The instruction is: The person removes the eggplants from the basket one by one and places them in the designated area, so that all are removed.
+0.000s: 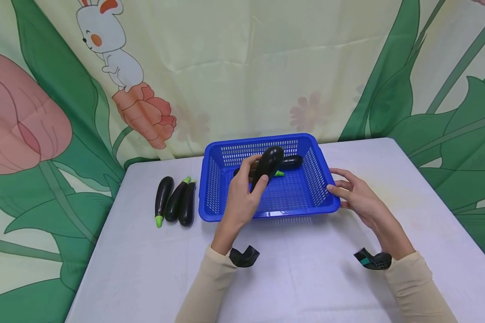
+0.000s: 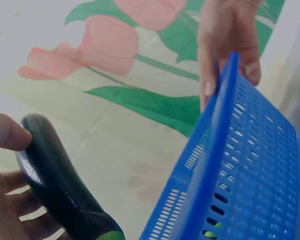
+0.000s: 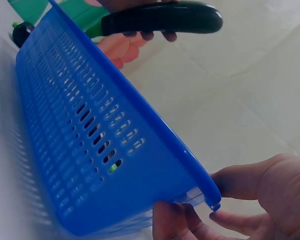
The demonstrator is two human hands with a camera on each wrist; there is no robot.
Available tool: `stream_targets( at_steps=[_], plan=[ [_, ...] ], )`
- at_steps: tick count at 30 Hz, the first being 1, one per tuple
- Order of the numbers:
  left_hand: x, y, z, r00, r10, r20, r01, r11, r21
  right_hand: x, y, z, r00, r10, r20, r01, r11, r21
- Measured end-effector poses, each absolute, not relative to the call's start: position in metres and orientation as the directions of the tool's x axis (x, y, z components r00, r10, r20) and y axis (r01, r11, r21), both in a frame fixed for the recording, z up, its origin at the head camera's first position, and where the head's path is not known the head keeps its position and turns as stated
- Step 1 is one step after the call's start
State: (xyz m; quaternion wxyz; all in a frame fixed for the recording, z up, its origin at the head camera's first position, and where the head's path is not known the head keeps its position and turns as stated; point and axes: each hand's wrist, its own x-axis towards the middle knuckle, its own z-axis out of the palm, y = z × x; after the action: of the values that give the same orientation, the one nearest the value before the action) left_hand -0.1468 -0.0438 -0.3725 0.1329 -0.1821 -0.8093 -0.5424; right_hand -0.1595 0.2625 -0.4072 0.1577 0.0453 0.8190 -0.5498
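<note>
My left hand grips a dark eggplant above the blue plastic basket. The left wrist view shows this eggplant between thumb and fingers, its green stem end pointing down. On the basket's right end, my right hand pinches the rim, thumb over the edge and fingers along the outer wall. Inside the basket lies another eggplant, and more dark shapes are partly hidden behind my left hand. In the right wrist view, the held eggplant is over the basket rim.
Left of the basket, several eggplants lie side by side on the white table; the leftmost eggplant has its green stem toward me. Behind the table hangs a curtain printed with flowers and a rabbit.
</note>
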Motion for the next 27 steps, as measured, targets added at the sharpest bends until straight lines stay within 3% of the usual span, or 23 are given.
stream_targets(
  at_steps=[11, 27],
  plan=[
    [-0.145, -0.078, -0.366, -0.936, 0.061, 0.347, 0.352, 0.196, 0.915, -0.16, 0.263, -0.407, -0.944, -0.105, -0.312, 0.25, 0.387, -0.888],
    [-0.145, -0.134, -0.362, -0.965, -0.054, 0.258, 0.244, 0.188, 0.951, -0.161, 0.264, -0.407, -0.944, -0.106, -0.312, 0.254, 0.372, -0.893]
  ],
)
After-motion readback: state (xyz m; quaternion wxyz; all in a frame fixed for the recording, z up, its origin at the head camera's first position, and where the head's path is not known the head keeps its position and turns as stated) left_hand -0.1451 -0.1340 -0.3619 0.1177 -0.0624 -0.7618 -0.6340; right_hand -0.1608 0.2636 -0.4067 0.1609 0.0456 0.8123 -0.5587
